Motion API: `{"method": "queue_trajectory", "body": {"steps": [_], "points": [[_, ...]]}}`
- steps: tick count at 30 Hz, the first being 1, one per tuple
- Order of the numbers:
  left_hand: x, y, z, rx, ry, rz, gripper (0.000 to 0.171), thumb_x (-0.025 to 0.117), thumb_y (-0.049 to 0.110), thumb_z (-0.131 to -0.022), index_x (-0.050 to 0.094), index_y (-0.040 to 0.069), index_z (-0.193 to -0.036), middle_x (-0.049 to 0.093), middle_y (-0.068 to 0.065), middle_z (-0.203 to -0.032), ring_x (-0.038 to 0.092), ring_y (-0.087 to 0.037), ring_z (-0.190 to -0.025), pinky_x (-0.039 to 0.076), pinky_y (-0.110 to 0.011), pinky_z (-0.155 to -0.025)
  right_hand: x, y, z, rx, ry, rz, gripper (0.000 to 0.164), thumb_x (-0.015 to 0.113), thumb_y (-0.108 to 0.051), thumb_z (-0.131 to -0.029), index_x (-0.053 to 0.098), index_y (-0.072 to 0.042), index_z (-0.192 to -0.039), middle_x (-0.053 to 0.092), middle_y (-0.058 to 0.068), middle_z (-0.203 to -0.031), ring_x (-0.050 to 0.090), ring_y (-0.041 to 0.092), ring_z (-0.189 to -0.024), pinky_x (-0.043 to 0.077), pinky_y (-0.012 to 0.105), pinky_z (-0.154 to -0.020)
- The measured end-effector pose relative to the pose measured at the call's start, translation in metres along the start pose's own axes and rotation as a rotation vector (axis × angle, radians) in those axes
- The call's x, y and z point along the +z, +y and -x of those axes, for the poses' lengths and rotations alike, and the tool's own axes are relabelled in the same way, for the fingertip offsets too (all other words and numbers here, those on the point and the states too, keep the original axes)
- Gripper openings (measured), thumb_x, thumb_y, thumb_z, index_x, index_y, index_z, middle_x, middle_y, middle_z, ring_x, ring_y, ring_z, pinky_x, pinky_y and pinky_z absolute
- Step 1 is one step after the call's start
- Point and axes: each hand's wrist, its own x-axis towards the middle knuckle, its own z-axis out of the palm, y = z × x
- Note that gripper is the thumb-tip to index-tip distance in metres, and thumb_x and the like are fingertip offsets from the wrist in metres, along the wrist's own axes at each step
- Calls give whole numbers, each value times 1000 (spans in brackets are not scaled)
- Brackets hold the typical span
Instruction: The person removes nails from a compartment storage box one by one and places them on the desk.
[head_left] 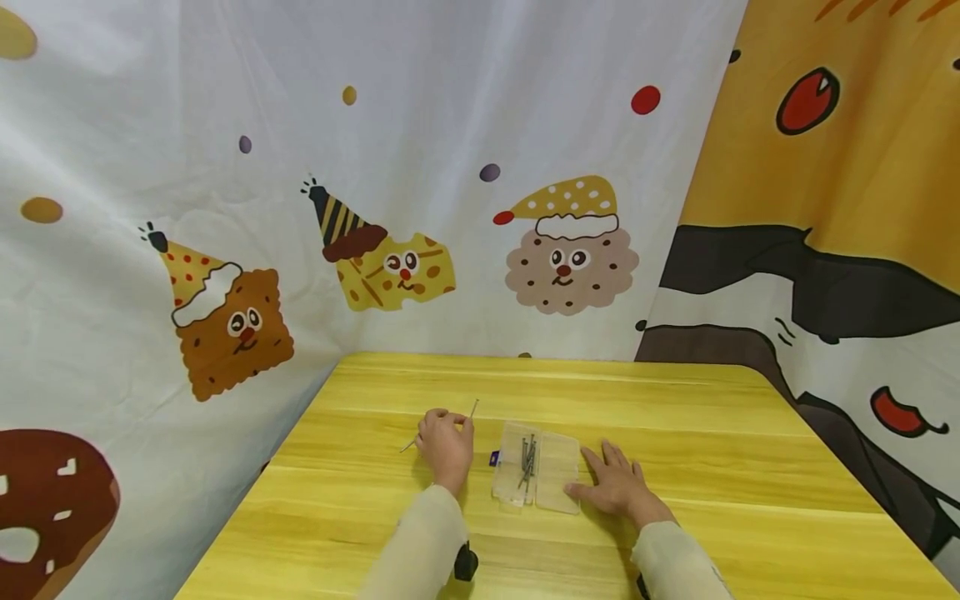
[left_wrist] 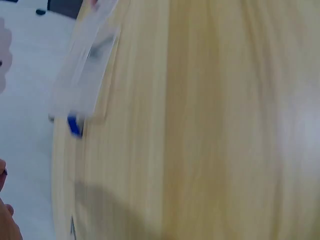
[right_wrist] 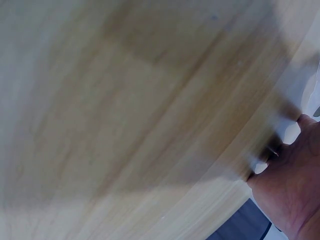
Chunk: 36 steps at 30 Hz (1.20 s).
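In the head view, my left hand [head_left: 446, 447] pinches a long thin metal nail [head_left: 475, 408] between thumb and forefinger, left of the box. A second nail [head_left: 407, 446] shows beyond the hand's left side, partly covered by it. The clear plastic box [head_left: 504, 483] lies unfolded on the table, its blue latch [head_left: 494, 458] toward the left hand. Several grey nails [head_left: 528, 460] lie in its left half. My right hand [head_left: 617, 485] rests with spread fingers, thumb on the edge of the lid [head_left: 558, 471]. The left wrist view catches only part of the left hand [left_wrist: 7, 222].
The yellow wood-grain table [head_left: 360, 500] reaches back to a white cloth [head_left: 420, 150] printed with cartoon biscuits. An orange and black printed cloth [head_left: 862, 183] hangs along the right side. Both wrist views are mostly tabletop.
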Motion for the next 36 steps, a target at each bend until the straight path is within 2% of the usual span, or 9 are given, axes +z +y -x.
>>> {"method": "queue_trajectory", "body": {"steps": [6, 10, 19, 26, 32, 36], "points": [[-17, -19, -18, 11, -17, 3, 13, 72, 16, -90, 75, 4, -85, 61, -17, -116, 50, -39, -113, 35, -57, -91, 1, 2, 0, 4, 4, 9, 85, 62, -56, -91, 36, -3, -152, 11, 34, -158, 9, 54, -144, 2, 71, -109], [-28, -32, -30, 14, -54, -3, 16, 71, 19, -92, 74, 3, -89, 60, -17, -118, 48, -39, -115, 33, -56, -93, 1, 3, -1, 2, 8, 9, 85, 62, -56, -91, 36, -3, -152, 11, 34, -157, 9, 54, -143, 2, 71, -109], [-58, -66, -52, 33, -182, -34, 21, 66, 21, -97, 74, 2, -98, 56, -21, -125, 44, -43, -121, 29, -60, -98, 1, 2, 0, 3, 4, 3, 85, 62, -56, -91, 36, -3, -152, 11, 34, -157, 9, 54, -143, 2, 71, -109], [-81, -89, -58, 34, -307, -76, 21, 66, 20, -96, 73, 1, -99, 56, -23, -123, 44, -46, -120, 28, -64, -98, 4, 5, -2, 2, 2, -1, 88, 61, -60, -90, 35, -4, -152, 10, 35, -157, 9, 54, -143, 1, 71, -109], [-84, -106, -62, 10, -373, -90, 19, 66, 20, -96, 75, 3, -98, 61, -21, -119, 48, -44, -118, 29, -65, -97, 7, 12, -5, -7, 7, -11, 93, 56, -68, -89, 32, -6, -154, 7, 32, -159, 4, 51, -145, -4, 69, -110], [-82, -114, -63, 0, -409, -95, 17, 67, 20, -95, 77, 6, -96, 69, -17, -110, 55, -42, -113, 33, -64, -93, 4, 7, -3, -9, 8, -17, 92, 58, -65, -89, 33, -4, -153, 8, 33, -158, 6, 53, -144, -2, 70, -110]]}}
